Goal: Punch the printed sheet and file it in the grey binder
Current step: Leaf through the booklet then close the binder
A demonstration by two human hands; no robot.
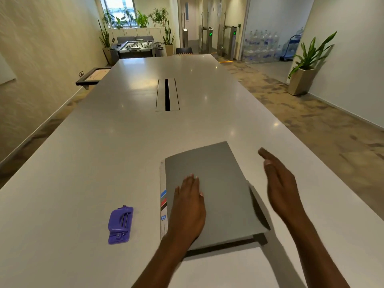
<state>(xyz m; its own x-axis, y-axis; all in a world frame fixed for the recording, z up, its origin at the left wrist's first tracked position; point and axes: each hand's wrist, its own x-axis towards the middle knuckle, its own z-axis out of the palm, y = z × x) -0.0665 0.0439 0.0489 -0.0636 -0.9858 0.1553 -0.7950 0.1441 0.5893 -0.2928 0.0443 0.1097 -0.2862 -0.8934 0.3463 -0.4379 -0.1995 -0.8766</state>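
Binder closed under a flat left hand

Grey binder point(218, 183) lies shut on the white bench point(104, 163), near the front edge and turned slightly askew. The left hand point(188, 208) rests palm-down on the near left part of its cover, fingers point(193, 181) straight and together, gripping nothing. The right hand point(280, 183) is just beside the binder's right edge, apart from it, with fingers point(268, 156) stretched out and holding nothing; whether it touches the bench cannot be told.

A narrow strip of the printed sheet point(163, 204) shows along the binder's left side, with blue, green, red and black bars on it; the rest lies beneath the grey cover. Whether the sheet has holes cannot be seen.

A purple hole punch point(120, 224) sits on the bench to the left of the binder, well apart from both hands. Farther up the bench, a long cable slot point(167, 94) runs down the middle.
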